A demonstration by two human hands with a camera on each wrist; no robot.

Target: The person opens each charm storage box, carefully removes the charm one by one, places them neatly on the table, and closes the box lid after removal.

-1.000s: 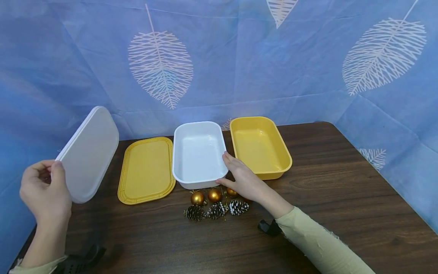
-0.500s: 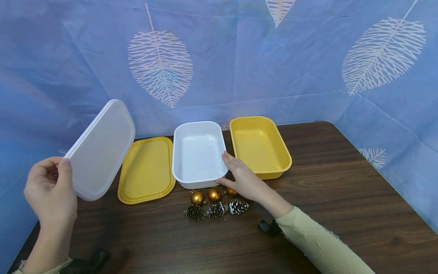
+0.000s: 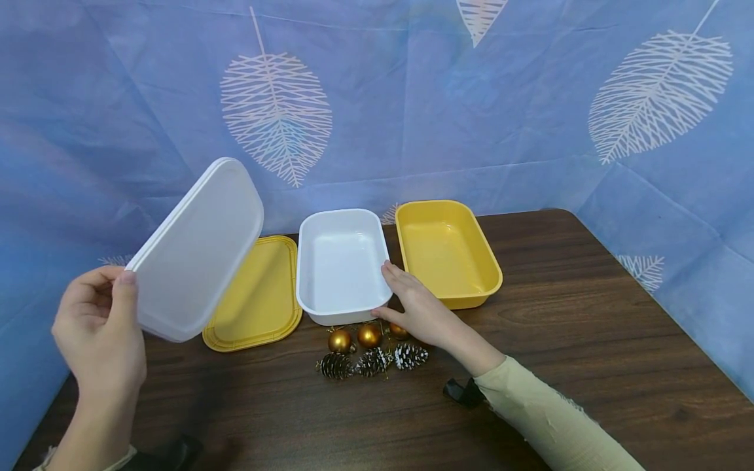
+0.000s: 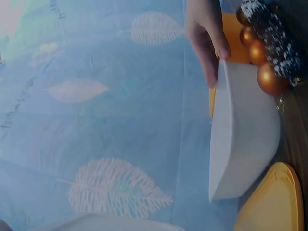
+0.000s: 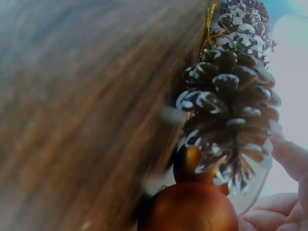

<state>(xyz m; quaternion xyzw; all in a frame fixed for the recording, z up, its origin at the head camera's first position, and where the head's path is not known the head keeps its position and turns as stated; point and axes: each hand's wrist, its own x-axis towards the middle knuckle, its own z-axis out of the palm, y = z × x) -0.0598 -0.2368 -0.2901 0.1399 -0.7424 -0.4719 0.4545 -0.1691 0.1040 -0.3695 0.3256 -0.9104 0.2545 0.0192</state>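
Note:
My left hand (image 3: pixel 101 330) pinches a white lid (image 3: pixel 203 252) by its near left edge, thumb on the face towards me. The lid is tilted up in the air and covers part of a yellow lid (image 3: pixel 265 297) lying on the table. A white container (image 3: pixel 344 268) stands uncovered in the middle. With straight fingers my right hand (image 3: pixel 421 311) rests against that container's near right corner, the thumb at its front wall. Golden balls (image 3: pixel 369 335) and snowy pine cones (image 3: pixel 372 362) lie in two rows just before it; one ball is partly behind the right hand.
A yellow container (image 3: pixel 449 255) stands uncovered right of the white one. Behind the brown wooden table (image 3: pixel 589 340) hangs a blue cloth (image 3: pixel 377 98) with a white leaf print. The table's right edge runs along the cloth.
My left hand has moved to the right and the white lid with it, rising slightly and covering more of the yellow lid. The right hand stays at the white container.

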